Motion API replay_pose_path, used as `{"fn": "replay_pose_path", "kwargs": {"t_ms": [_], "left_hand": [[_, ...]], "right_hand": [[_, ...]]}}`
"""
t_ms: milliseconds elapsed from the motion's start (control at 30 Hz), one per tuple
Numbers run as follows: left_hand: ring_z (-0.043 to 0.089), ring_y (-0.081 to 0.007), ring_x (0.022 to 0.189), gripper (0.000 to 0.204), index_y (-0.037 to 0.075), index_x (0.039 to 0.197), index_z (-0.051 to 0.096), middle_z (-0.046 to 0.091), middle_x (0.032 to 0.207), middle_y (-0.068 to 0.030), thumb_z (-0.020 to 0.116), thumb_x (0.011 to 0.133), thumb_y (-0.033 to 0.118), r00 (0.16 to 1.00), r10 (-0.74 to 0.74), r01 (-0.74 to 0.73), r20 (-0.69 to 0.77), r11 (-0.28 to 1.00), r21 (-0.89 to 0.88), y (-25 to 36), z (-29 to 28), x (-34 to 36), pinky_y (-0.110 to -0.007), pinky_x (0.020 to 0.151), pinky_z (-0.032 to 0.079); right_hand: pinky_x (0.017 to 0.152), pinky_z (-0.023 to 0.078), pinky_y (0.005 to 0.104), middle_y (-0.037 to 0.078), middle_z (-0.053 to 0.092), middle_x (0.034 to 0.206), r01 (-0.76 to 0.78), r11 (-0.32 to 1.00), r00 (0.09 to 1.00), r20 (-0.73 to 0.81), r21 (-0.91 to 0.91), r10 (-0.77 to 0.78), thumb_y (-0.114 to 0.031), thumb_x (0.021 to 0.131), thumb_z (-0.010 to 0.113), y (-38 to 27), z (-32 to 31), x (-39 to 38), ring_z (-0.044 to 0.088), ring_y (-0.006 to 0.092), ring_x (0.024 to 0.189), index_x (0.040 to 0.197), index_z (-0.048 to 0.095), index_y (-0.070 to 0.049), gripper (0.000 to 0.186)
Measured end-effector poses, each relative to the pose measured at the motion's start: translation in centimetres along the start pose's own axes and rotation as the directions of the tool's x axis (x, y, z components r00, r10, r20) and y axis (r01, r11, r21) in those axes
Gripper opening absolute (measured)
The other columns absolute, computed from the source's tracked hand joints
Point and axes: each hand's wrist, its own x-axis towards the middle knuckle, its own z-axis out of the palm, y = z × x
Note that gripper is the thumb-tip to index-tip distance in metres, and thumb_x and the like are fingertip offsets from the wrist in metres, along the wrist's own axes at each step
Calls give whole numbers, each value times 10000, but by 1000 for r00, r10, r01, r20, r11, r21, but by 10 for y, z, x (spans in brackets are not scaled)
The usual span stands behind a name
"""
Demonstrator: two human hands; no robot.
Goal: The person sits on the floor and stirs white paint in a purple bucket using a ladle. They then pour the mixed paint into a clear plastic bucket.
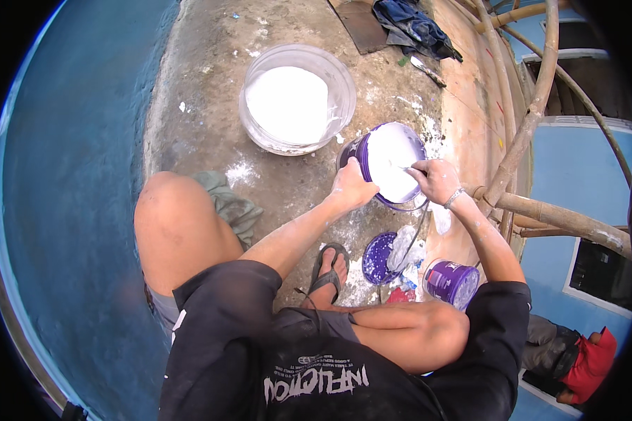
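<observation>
A purple paint bucket [361,153] stands tilted toward me on the concrete, filled near its rim with a smooth white material [393,158]. My left hand [354,186] grips the bucket's near left rim. Over the right side of the bucket, my right hand [439,181] is closed, fingers pinched at the white surface. Something small and thin shows at its fingertips, too little to name. Beyond the bucket, to the left, sits a large translucent tub [340,81] with a white mass [288,105] in it.
A purple lid [379,258], crumpled plastic [402,247] and a smaller purple bucket [451,282] lie near my right leg. Bamboo poles [534,119] stand at right; a blue wall [77,175] is at left. Dark cloth [414,28] and a putty knife [427,70] lie farther off. Another person [590,365] is at lower right.
</observation>
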Motion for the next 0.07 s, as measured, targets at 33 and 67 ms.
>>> {"fn": "replay_pose_path", "kwargs": {"t_ms": [33, 67], "left_hand": [[633, -457, 1198, 654, -91, 1239, 489, 650, 1215, -347, 785, 773, 259, 1000, 19, -19, 2, 1000, -15, 2, -2, -2, -456, 1058, 498], [633, -457, 1198, 654, -91, 1239, 489, 650, 1215, -347, 785, 773, 259, 1000, 19, -18, 11, 1000, -19, 5, 0, -5, -456, 1058, 498]], "right_hand": [[703, 567, 443, 247, 717, 805, -94, 988, 995, 40, 125, 89, -333, 943, 691, 0, 1, -2, 739, 324, 721, 1091, 788, -82, 307], [728, 575, 430, 272, 717, 835, -191, 952, 981, 87, 240, 175, -360, 940, 706, 3, 1, -4, 757, 278, 734, 1149, 783, -77, 360]]}}
